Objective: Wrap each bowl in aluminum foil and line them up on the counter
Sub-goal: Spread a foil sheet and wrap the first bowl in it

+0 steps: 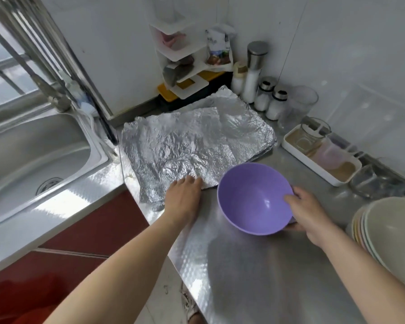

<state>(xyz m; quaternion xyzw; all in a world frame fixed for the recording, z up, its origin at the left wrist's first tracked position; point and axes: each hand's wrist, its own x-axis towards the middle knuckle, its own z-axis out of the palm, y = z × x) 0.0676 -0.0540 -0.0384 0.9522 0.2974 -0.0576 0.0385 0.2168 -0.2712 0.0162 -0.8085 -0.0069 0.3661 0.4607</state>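
Right grip (308,215) clasps the purple bowl (250,195) by its rim; left grip (184,198) lies flat, fingertips on the foil (185,146). We note: steel table (243,272); foil spread at its back; stacked bowls (393,235) far right; purple bowl tilted beside foil's near edge.

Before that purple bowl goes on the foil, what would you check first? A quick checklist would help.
1. Foil sheet lies spread on the counter: ok.
2. Left hand presses the foil's near edge: ok.
3. Right hand grips the purple bowl by its rim: ok.
4. Bowl is empty inside: ok.
5. Middle of the foil is free of things: ok.
6. Top sheet is loose from any sheet beneath: cannot tell.
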